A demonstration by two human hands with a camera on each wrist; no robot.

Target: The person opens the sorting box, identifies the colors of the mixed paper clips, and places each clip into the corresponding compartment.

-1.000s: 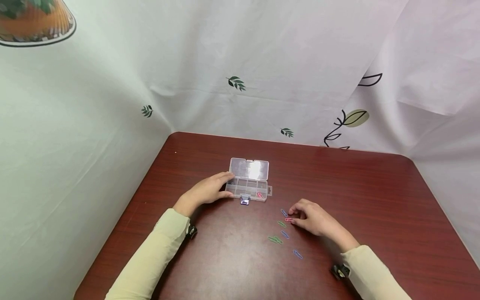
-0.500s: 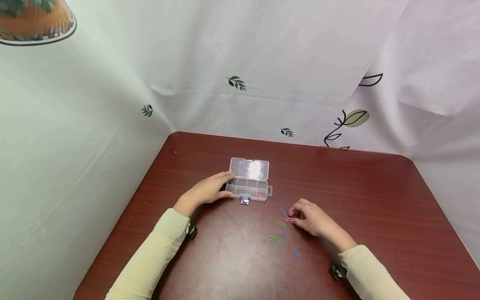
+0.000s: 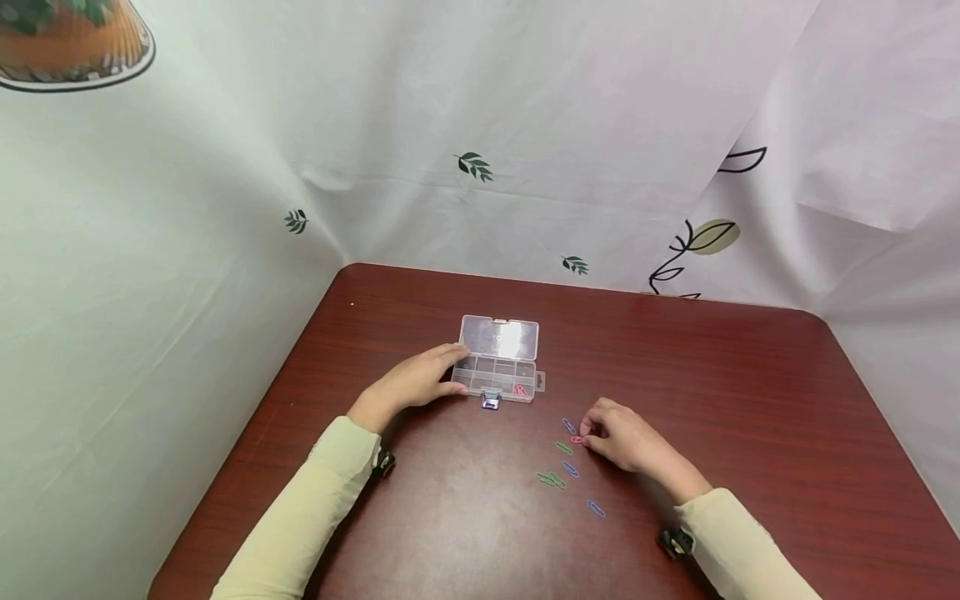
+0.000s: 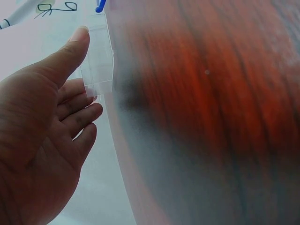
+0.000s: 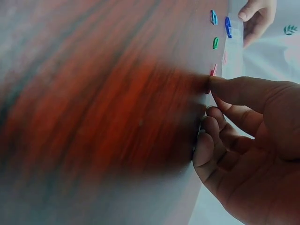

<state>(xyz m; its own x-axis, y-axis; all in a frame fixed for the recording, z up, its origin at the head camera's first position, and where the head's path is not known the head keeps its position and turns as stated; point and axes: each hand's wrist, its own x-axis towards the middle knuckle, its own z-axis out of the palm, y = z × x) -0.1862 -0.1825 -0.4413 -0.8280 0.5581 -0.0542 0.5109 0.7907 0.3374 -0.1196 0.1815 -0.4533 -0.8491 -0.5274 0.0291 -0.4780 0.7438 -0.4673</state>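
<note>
A clear plastic compartment box (image 3: 474, 385) lies on the table with its lid (image 3: 480, 335) raised back. My left hand (image 3: 411, 380) holds the box's left end, thumb at the front edge and fingers at the far side. Pink paper clips (image 3: 520, 389) lie in its front right compartment. My right hand (image 3: 622, 435) pinches another pink paper clip (image 3: 576, 439) between thumb and forefinger, close over the tabletop. In the right wrist view, that pink clip (image 5: 213, 70) sticks out beyond the thumb tip, and the other fingers are curled under.
Near the right hand lie a blue paper clip (image 3: 568, 426) and a green paper clip (image 3: 564, 448). Closer to me are another blue clip (image 3: 571, 469), a pair of green clips (image 3: 551, 480) and a third blue clip (image 3: 596, 508). White fabric (image 3: 420, 217) hangs around the table (image 3: 712, 375).
My right thumb and forefinger have drawn closer together on the pink clip, which has turned slightly. My left hand and the box have stayed in place.
</note>
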